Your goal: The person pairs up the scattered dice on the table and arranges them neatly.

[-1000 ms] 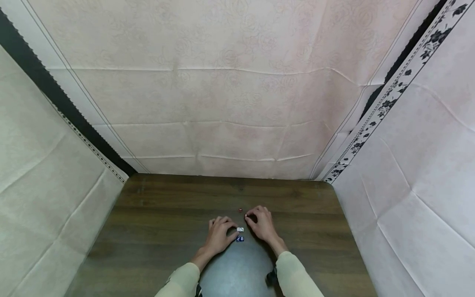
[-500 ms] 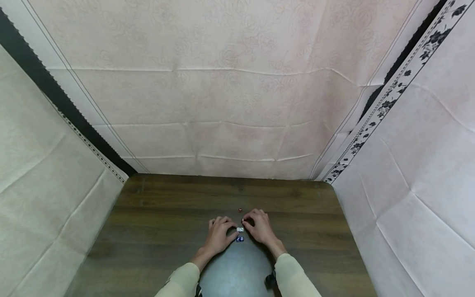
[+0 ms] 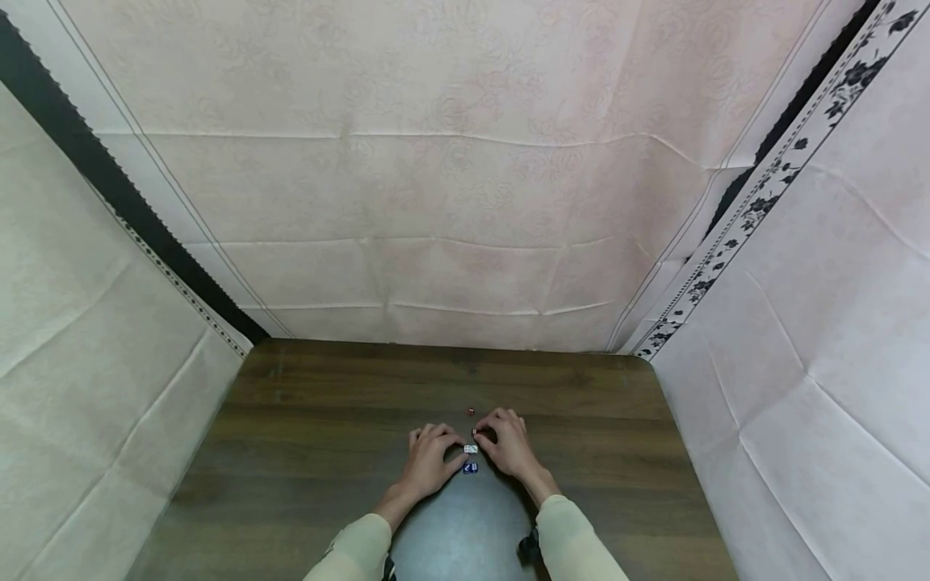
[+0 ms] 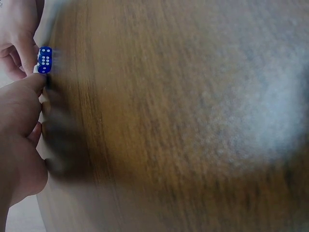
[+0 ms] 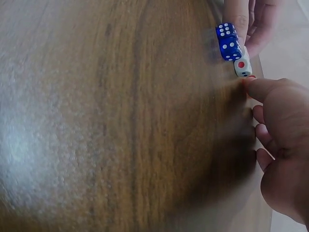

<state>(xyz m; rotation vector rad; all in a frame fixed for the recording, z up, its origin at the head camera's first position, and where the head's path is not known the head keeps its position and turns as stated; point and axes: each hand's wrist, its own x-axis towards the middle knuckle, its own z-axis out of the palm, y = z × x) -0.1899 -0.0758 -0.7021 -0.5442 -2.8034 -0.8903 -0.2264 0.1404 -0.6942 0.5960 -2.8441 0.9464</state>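
Note:
Two blue dice [image 3: 471,468] sit side by side on the table, nearest the body; their white pips show in the left wrist view, where the blue dice [image 4: 45,60] stand by the left thumb. Just behind them is a short row of white dice [image 3: 471,449]. My left hand [image 3: 430,460] pinches the left end of that white row between thumb and forefinger. From the other side, my right hand [image 3: 512,444] pinches a small red die [image 3: 475,432] close behind the white dice; the fingertips mostly cover it. Farther back lies another red die [image 3: 471,411].
The brown wooden table [image 3: 327,403] has a curved cut-out in front of the body, with a grey area inside it. Pale cloth [image 3: 450,242] hangs behind the far edge and at both sides.
My right hand has brought the red die left and toward the body, up to the white dice. The left hand, blue dice and farther red die stay in place.

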